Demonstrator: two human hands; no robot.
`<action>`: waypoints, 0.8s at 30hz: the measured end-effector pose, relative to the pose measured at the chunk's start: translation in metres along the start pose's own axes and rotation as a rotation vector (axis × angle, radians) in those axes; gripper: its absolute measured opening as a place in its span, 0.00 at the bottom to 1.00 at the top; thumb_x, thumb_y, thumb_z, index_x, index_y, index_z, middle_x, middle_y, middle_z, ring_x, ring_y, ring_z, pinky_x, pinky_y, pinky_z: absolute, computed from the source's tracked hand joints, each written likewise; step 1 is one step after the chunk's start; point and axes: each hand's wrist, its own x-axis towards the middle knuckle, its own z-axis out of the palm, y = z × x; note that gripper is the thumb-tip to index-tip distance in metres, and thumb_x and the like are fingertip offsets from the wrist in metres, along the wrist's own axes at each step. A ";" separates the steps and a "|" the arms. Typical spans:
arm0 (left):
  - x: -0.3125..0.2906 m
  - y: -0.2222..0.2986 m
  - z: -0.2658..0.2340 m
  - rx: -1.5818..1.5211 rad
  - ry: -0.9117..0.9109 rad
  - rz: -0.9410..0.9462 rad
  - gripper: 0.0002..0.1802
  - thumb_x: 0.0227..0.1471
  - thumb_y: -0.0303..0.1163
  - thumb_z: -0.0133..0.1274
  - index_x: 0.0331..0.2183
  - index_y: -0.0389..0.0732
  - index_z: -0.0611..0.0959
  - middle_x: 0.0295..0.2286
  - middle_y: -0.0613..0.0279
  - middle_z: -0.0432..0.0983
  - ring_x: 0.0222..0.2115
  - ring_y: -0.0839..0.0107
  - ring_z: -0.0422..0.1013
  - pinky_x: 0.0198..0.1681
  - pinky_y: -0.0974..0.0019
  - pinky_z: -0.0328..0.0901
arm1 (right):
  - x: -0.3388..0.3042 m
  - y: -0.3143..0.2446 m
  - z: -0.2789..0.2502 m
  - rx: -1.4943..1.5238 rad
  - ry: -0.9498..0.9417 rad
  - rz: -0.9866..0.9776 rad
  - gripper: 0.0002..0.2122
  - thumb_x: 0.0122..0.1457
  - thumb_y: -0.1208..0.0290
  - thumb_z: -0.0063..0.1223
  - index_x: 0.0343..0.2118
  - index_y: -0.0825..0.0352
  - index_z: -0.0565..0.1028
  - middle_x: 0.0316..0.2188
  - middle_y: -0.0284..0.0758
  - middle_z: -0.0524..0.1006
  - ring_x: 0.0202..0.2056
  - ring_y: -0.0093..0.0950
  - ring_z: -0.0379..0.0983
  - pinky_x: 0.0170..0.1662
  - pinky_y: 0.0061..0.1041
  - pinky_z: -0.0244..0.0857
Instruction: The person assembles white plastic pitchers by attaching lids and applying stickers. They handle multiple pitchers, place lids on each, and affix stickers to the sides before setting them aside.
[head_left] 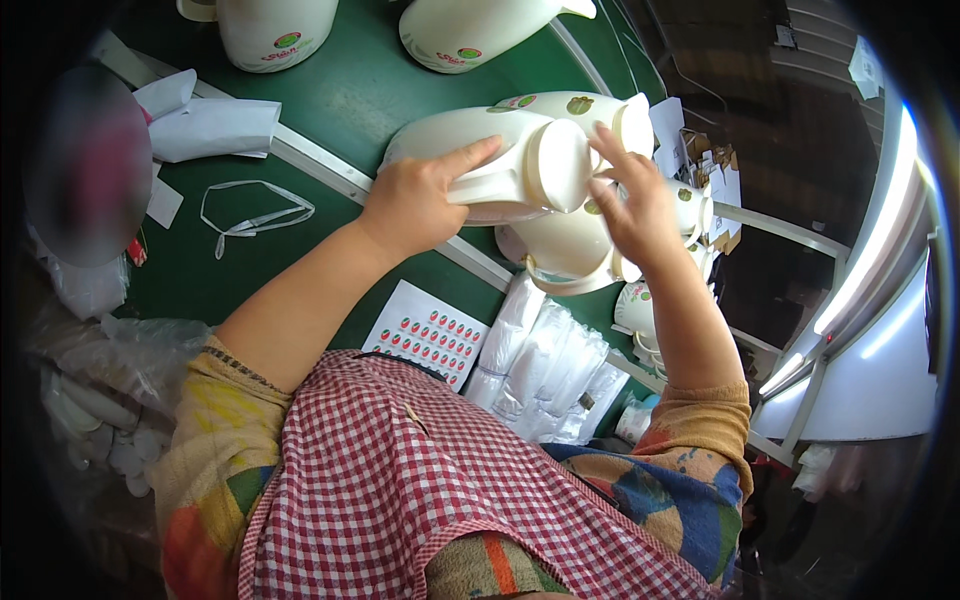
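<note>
A cream plastic jug (450, 135) is tipped on its side in front of me, its round end (562, 165) facing right. My left hand (412, 203) is closed round the handle side of it, with the index finger stretched along the body. My right hand (640, 205) is beside the round end with fingers apart; whether the fingertips touch it I cannot tell. Close behind lies another cream jug (580, 104) with a gold-brown mark. Below the held jug is a further cream jug (560, 245), its handle toward me.
Two cream jugs (275, 35) (470, 30) are at the far side of the green table (350, 60). A metal strip (310, 160) crosses it. Nearer are a sticker sheet (425, 335), clear plastic bags (540, 350), a white string loop (255, 208) and white paper (215, 128). More jugs (640, 310) are at right.
</note>
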 end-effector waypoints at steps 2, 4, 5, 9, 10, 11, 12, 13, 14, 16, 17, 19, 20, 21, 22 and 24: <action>-0.001 0.002 -0.001 0.016 -0.021 -0.048 0.35 0.39 0.21 0.51 0.53 0.55 0.76 0.36 0.42 0.76 0.36 0.47 0.75 0.43 0.57 0.71 | 0.000 -0.007 -0.013 -0.033 -0.098 0.115 0.32 0.54 0.54 0.52 0.61 0.64 0.61 0.54 0.48 0.67 0.55 0.45 0.61 0.57 0.40 0.55; 0.000 0.004 -0.003 0.023 -0.051 -0.086 0.36 0.38 0.21 0.50 0.53 0.55 0.75 0.37 0.42 0.77 0.37 0.48 0.75 0.43 0.57 0.71 | 0.002 -0.005 -0.007 -0.175 0.042 -0.254 0.36 0.48 0.57 0.58 0.61 0.62 0.61 0.58 0.46 0.63 0.58 0.44 0.59 0.58 0.38 0.56; 0.001 0.006 -0.005 0.021 -0.072 -0.101 0.36 0.38 0.21 0.50 0.53 0.54 0.75 0.37 0.43 0.77 0.37 0.48 0.75 0.44 0.58 0.71 | 0.003 -0.007 -0.003 -0.279 0.166 -0.495 0.37 0.45 0.59 0.60 0.60 0.61 0.62 0.60 0.45 0.61 0.59 0.44 0.58 0.58 0.38 0.57; 0.002 0.007 -0.007 -0.073 -0.090 -0.130 0.37 0.38 0.22 0.50 0.54 0.54 0.74 0.38 0.43 0.77 0.40 0.50 0.75 0.46 0.59 0.70 | 0.021 -0.005 0.006 -0.159 0.079 -0.525 0.38 0.38 0.66 0.64 0.59 0.58 0.64 0.59 0.41 0.63 0.53 0.45 0.64 0.55 0.39 0.62; -0.001 0.007 -0.005 -0.093 -0.059 -0.154 0.38 0.38 0.22 0.50 0.55 0.54 0.73 0.39 0.44 0.77 0.40 0.50 0.75 0.46 0.59 0.69 | 0.021 -0.014 0.009 -0.147 0.129 -0.435 0.36 0.40 0.63 0.64 0.58 0.58 0.65 0.57 0.40 0.64 0.49 0.44 0.67 0.52 0.38 0.65; -0.005 0.007 -0.001 -0.112 -0.028 -0.177 0.38 0.38 0.22 0.50 0.55 0.54 0.73 0.39 0.44 0.77 0.41 0.51 0.75 0.47 0.60 0.69 | 0.020 -0.014 0.011 -0.155 0.109 -0.372 0.36 0.41 0.62 0.64 0.58 0.58 0.65 0.57 0.41 0.64 0.50 0.45 0.67 0.52 0.39 0.65; -0.009 0.007 0.001 -0.132 0.003 -0.200 0.39 0.38 0.22 0.51 0.56 0.55 0.72 0.40 0.44 0.77 0.42 0.52 0.75 0.47 0.60 0.68 | 0.019 -0.013 0.014 -0.162 0.088 -0.309 0.36 0.42 0.60 0.64 0.58 0.58 0.65 0.57 0.41 0.64 0.51 0.45 0.66 0.52 0.39 0.64; -0.012 0.008 0.003 -0.124 -0.028 -0.188 0.39 0.38 0.22 0.51 0.56 0.55 0.72 0.41 0.44 0.76 0.42 0.52 0.74 0.48 0.60 0.68 | 0.019 -0.010 0.016 -0.177 0.072 -0.243 0.36 0.42 0.59 0.64 0.57 0.58 0.65 0.57 0.41 0.64 0.51 0.45 0.65 0.53 0.39 0.64; -0.015 0.009 0.005 -0.113 -0.059 -0.179 0.39 0.38 0.22 0.51 0.56 0.55 0.71 0.42 0.45 0.76 0.43 0.53 0.74 0.49 0.60 0.67 | 0.022 0.001 0.022 -0.246 0.203 -0.465 0.35 0.44 0.54 0.62 0.58 0.57 0.65 0.57 0.43 0.63 0.53 0.46 0.63 0.54 0.41 0.62; -0.014 0.010 0.002 -0.088 -0.135 -0.160 0.39 0.38 0.21 0.50 0.56 0.54 0.71 0.44 0.46 0.76 0.44 0.56 0.74 0.50 0.63 0.67 | 0.027 0.012 0.021 -0.216 0.140 -0.650 0.35 0.45 0.52 0.60 0.58 0.57 0.65 0.58 0.43 0.63 0.54 0.46 0.62 0.55 0.42 0.61; -0.009 0.008 -0.002 -0.126 -0.145 -0.159 0.39 0.38 0.21 0.50 0.56 0.54 0.71 0.44 0.47 0.76 0.44 0.57 0.74 0.49 0.63 0.67 | 0.030 0.014 0.021 -0.198 0.108 -0.741 0.35 0.46 0.51 0.60 0.58 0.57 0.65 0.58 0.44 0.62 0.54 0.46 0.61 0.56 0.42 0.60; -0.001 0.002 -0.008 -0.200 -0.172 -0.158 0.38 0.39 0.21 0.50 0.56 0.53 0.72 0.44 0.48 0.76 0.44 0.59 0.75 0.49 0.64 0.67 | 0.038 0.006 0.029 -0.197 0.208 -0.714 0.32 0.46 0.51 0.57 0.55 0.58 0.67 0.51 0.44 0.67 0.49 0.45 0.64 0.51 0.40 0.62; 0.001 0.003 -0.011 -0.174 -0.154 -0.143 0.38 0.39 0.21 0.50 0.56 0.52 0.72 0.44 0.48 0.77 0.43 0.61 0.75 0.48 0.65 0.67 | 0.040 -0.002 0.038 -0.169 0.291 -0.611 0.31 0.45 0.51 0.57 0.54 0.59 0.68 0.49 0.44 0.68 0.48 0.45 0.64 0.50 0.39 0.62; 0.000 0.005 -0.008 -0.145 -0.094 -0.176 0.38 0.39 0.21 0.50 0.56 0.52 0.72 0.44 0.48 0.77 0.43 0.60 0.75 0.48 0.65 0.67 | 0.039 -0.009 0.048 -0.141 0.372 -0.506 0.30 0.44 0.51 0.57 0.52 0.60 0.70 0.47 0.43 0.68 0.47 0.45 0.65 0.48 0.39 0.62; -0.008 0.006 -0.001 -0.116 -0.036 -0.217 0.38 0.38 0.21 0.51 0.56 0.52 0.73 0.43 0.48 0.77 0.43 0.60 0.75 0.47 0.64 0.67 | 0.035 -0.016 0.057 -0.113 0.417 -0.415 0.30 0.44 0.51 0.56 0.51 0.60 0.70 0.47 0.43 0.68 0.48 0.45 0.64 0.49 0.39 0.62; -0.022 0.011 0.014 -0.075 0.055 -0.206 0.38 0.39 0.20 0.51 0.55 0.52 0.73 0.43 0.48 0.77 0.43 0.59 0.75 0.47 0.64 0.68 | 0.031 -0.024 0.068 -0.063 0.508 -0.242 0.28 0.44 0.51 0.56 0.49 0.61 0.72 0.48 0.42 0.68 0.49 0.45 0.64 0.50 0.40 0.61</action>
